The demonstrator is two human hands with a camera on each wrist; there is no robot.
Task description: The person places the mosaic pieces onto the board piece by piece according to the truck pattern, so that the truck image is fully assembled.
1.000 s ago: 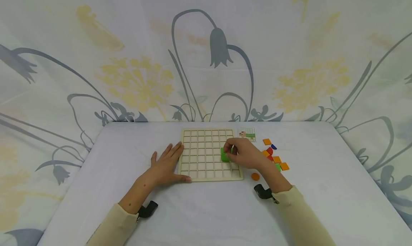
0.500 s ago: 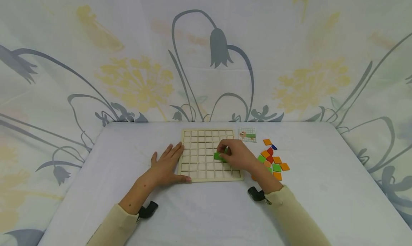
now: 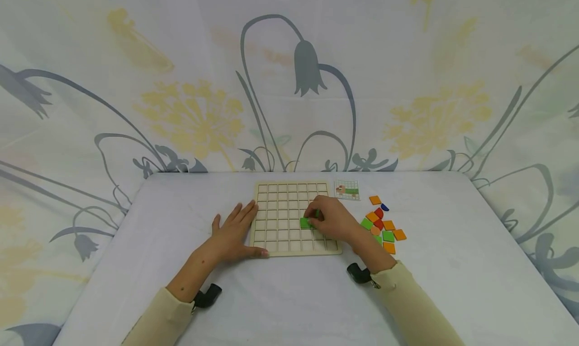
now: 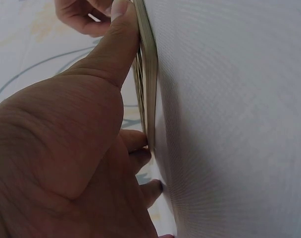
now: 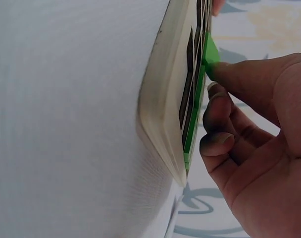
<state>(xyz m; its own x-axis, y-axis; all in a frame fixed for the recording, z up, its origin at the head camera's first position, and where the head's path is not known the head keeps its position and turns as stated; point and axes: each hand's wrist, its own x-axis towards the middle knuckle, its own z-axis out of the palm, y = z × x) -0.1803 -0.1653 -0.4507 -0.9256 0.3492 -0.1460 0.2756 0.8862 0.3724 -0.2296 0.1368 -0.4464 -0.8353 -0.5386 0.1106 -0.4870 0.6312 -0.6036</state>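
Observation:
A pale wooden grid board (image 3: 272, 223) lies on the white table. My left hand (image 3: 232, 238) is spread at its left side, fingertips on the left edge and thumb at the near left corner; in the left wrist view the thumb (image 4: 108, 54) lies along the board's rim. Over the right part of the grid, my right hand (image 3: 334, 219) has curled fingers and holds a green square tile (image 3: 305, 223) at its edge. The right wrist view shows that green tile (image 5: 210, 52) tilted at the thumb tip, with more green tiles (image 5: 191, 131) sitting in the grid beside it.
A small picture card (image 3: 347, 190) lies behind the board's right corner. Right of the board is a loose group of tiles, among them an orange square (image 3: 400, 234), a green square (image 3: 388, 236) and a blue half-round (image 3: 384, 207). A patterned cloth (image 3: 194, 59) hangs behind the table.
My right hand has moved left over the board, and the green tile now shows further left, by its fingertips. More loose tiles have come into view. My left hand has stayed put.

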